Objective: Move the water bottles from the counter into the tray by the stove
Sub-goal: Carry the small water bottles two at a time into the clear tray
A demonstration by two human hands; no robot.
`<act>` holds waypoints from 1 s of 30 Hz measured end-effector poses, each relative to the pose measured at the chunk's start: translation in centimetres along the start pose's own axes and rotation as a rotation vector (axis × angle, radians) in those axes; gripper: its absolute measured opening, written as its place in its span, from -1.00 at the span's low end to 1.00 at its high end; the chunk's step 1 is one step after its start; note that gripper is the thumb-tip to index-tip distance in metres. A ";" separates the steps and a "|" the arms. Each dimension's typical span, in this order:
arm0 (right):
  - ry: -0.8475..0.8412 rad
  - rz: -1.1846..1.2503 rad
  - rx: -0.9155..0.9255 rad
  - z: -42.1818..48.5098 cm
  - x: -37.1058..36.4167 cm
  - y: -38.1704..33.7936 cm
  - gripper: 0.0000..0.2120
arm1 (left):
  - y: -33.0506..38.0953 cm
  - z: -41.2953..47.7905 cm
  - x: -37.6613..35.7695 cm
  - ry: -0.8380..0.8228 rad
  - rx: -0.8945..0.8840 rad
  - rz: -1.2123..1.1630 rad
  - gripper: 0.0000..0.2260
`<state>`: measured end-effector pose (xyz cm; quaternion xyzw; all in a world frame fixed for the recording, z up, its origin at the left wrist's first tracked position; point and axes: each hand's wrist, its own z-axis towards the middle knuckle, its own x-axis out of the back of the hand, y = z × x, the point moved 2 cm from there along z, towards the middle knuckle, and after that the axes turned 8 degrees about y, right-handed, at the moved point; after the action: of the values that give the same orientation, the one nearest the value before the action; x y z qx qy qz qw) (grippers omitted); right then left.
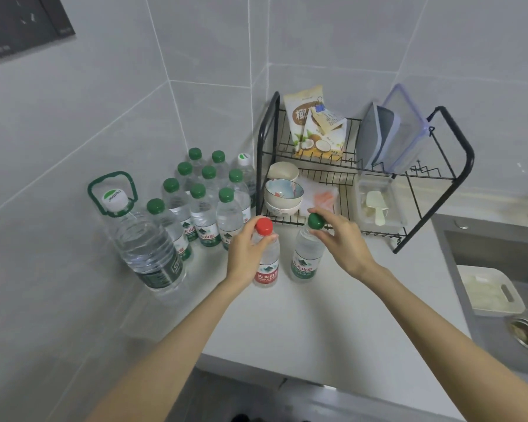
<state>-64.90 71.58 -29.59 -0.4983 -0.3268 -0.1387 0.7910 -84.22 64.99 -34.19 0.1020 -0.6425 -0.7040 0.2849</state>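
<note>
By the dish rack my left hand is gripping the red-capped bottle, right hand pinching the green-capped bottle, lifting's next I'm guessing.

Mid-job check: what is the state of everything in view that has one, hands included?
red-capped bottle, upright, capped, gripped near the neck by left hand.
green-capped bottle, upright, capped, cap pinched by right hand.
other small bottles, upright, capped, grouped by the wall.
large jug, upright, capped, handle raised.
bowls, stacked open side up in dish rack.
coconut snack bag, clipped shut.
</note>
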 end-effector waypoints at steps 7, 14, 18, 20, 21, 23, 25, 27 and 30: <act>-0.017 -0.039 -0.044 -1.9 1.9 2.4 -0.61 | 0.2 -0.7 -3.9 -0.102 -0.009 -0.014 -0.63; 0.079 0.170 -0.094 -4.0 0.8 3.9 -0.59 | -0.8 -1.8 -3.8 -0.065 -0.043 -0.006 -0.69; 0.029 0.241 -0.125 -4.8 -0.4 4.5 -0.29 | -3.2 -2.6 -3.6 -0.165 0.045 -0.068 -0.43; 0.029 0.268 -0.192 -5.1 -1.3 5.3 -0.16 | -4.2 -2.6 -3.5 -0.191 0.089 -0.081 -0.34; 0.031 0.293 -0.233 -5.3 -1.9 5.8 -0.14 | -4.8 -2.5 -3.6 -0.198 0.112 -0.085 -0.31; 0.047 0.338 -0.286 -5.9 -2.9 6.7 -0.17 | -5.9 -2.6 -3.7 -0.207 0.136 -0.077 -0.27; 0.064 0.372 -0.324 -6.5 -4.0 7.7 -0.20 | -7.0 -2.7 -4.0 -0.211 0.156 -0.061 -0.25; 0.088 0.393 -0.356 -6.9 -4.8 8.3 -0.20 | -7.7 -2.8 -4.3 -0.198 0.175 -0.055 -0.25; 0.109 0.394 -0.394 -6.8 -5.5 8.9 -0.23 | -8.3 -2.6 -4.7 -0.176 0.167 -0.030 -0.27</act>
<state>-61.65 69.15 -41.37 -0.6882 -0.1474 -0.0695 0.7070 -81.29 65.41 -43.58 0.0727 -0.7197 -0.6586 0.2073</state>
